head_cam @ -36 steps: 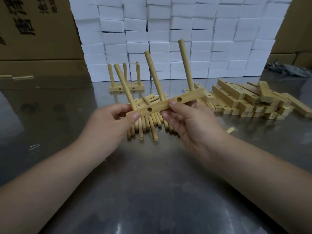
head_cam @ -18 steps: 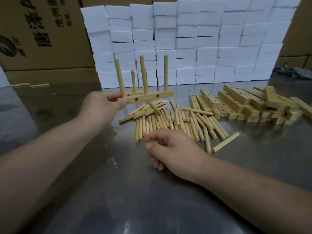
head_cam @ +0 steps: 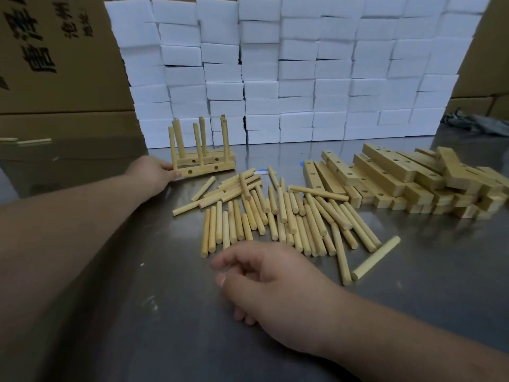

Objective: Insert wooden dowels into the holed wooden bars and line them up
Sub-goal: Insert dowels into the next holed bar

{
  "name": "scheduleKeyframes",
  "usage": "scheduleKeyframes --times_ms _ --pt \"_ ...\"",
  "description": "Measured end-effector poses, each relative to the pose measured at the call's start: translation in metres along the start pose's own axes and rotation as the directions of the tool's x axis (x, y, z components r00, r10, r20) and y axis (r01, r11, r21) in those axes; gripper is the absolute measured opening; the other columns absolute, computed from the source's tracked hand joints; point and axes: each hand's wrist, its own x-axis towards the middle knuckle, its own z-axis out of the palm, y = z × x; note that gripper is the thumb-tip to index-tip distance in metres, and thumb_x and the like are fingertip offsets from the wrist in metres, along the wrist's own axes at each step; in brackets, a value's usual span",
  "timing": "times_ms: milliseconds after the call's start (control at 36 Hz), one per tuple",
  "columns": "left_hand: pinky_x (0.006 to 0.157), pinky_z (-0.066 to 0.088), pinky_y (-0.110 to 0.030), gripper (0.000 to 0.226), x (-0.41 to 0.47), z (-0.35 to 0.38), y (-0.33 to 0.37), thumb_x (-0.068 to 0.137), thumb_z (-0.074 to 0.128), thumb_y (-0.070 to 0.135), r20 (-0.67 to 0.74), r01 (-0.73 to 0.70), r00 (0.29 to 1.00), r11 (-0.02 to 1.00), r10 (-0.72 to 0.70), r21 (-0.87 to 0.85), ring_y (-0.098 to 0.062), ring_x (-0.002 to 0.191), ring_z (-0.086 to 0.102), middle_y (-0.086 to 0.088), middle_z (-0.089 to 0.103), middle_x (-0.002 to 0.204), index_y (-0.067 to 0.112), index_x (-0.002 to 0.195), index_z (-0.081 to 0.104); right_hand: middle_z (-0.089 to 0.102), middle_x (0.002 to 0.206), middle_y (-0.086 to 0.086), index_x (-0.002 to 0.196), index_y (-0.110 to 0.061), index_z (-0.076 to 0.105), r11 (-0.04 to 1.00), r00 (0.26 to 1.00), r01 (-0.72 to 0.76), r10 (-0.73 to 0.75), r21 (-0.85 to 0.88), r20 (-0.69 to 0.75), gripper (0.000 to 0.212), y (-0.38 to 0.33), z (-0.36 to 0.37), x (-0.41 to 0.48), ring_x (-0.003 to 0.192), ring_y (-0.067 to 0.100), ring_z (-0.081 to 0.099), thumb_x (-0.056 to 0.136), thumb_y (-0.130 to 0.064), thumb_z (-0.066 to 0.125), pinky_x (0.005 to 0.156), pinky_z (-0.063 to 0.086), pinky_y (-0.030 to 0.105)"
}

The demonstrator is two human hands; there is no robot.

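My left hand [head_cam: 153, 172] grips the doweled bar [head_cam: 205, 170] endwise, behind the dowel pile [head_cam: 275, 213]. My right hand [head_cam: 272, 285] lies loose, empty, before that pile.

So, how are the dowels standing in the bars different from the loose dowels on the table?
The standing dowels are upright, each in a hole of the bars; the loose dowels lie flat on the table. The standing dowels are few and spaced apart; the loose dowels are many, touching and crossing. Both are round sticks of the same pale wood.

steel table [head_cam: 137, 312], dowels [head_cam: 275, 216], bars [head_cam: 399, 177]
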Motion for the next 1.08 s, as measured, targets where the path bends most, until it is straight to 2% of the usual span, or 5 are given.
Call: scheduleKeyframes --times_ms 306,667,833,945,1083 --pt "0.072 0.046 -0.033 0.037 0.038 0.022 0.011 0.087 0.059 0.039 -0.012 -0.028 0.999 0.984 0.03 0.176 -0.024 0.089 0.057 -0.007 0.066 0.097 0.013 0.114 0.062 0.059 0.075 -0.02 0.076 -0.044 0.055 0.999 0.999 -0.043 0.042 0.015 0.034 0.011 -0.002 -0.003 0.001 0.073 0.0 0.059 0.085 -0.04 0.058 0.081 0.055 0.033" --pt "0.049 0.035 -0.03 0.034 0.054 0.03 0.017 0.086 0.057 0.04 -0.069 0.05 0.997 0.938 -0.028 0.343 -0.024 0.065 0.052 -0.012 0.059 0.08 0.006 0.082 0.059 0.059 0.071 -0.018 0.075 -0.045 0.055 0.998 0.997 -0.067 0.067 0.004 0.037 0.011 -0.005 -0.005 0.002 0.067 -0.003 0.057 0.084 -0.041 0.059 0.08 0.054 0.026" --pt "0.051 0.033 -0.027 0.026 0.036 0.032 0.04 0.085 0.044 0.032 -0.163 -0.063 0.975 0.889 0.152 0.453 -0.023 0.062 0.05 -0.008 0.055 0.072 0.009 0.078 0.054 0.06 0.078 -0.017 0.079 -0.045 0.056 0.998 0.998 -0.061 0.061 0.007 0.03 0.007 -0.005 -0.005 0.001 0.073 -0.002 0.058 0.084 -0.041 0.059 0.081 0.054 0.028" --pt "0.052 0.033 -0.028 0.026 0.017 0.034 0.078 0.088 0.041 0.031 -0.14 -0.25 0.943 0.922 0.3 0.296 -0.022 0.065 0.048 -0.004 0.052 0.072 0.009 0.085 0.056 0.059 0.08 -0.015 0.085 -0.042 0.059 0.999 0.998 -0.047 0.046 0.018 0.035 0.003 -0.004 -0.004 0.001 0.075 0.001 0.059 0.086 -0.039 0.058 0.082 0.054 0.034" --pt "0.059 0.037 -0.023 0.033 -0.033 0.048 0.154 0.087 0.049 0.046 0.178 -0.537 0.827 0.843 0.534 -0.033 -0.011 0.076 0.056 0.003 0.057 0.108 0.031 0.116 0.052 0.06 0.078 -0.014 0.081 -0.041 0.057 1.0 0.999 -0.008 0.008 -0.003 0.037 0.007 -0.003 -0.003 0.002 0.069 0.0 0.057 0.087 -0.037 0.057 0.078 0.055 0.033"
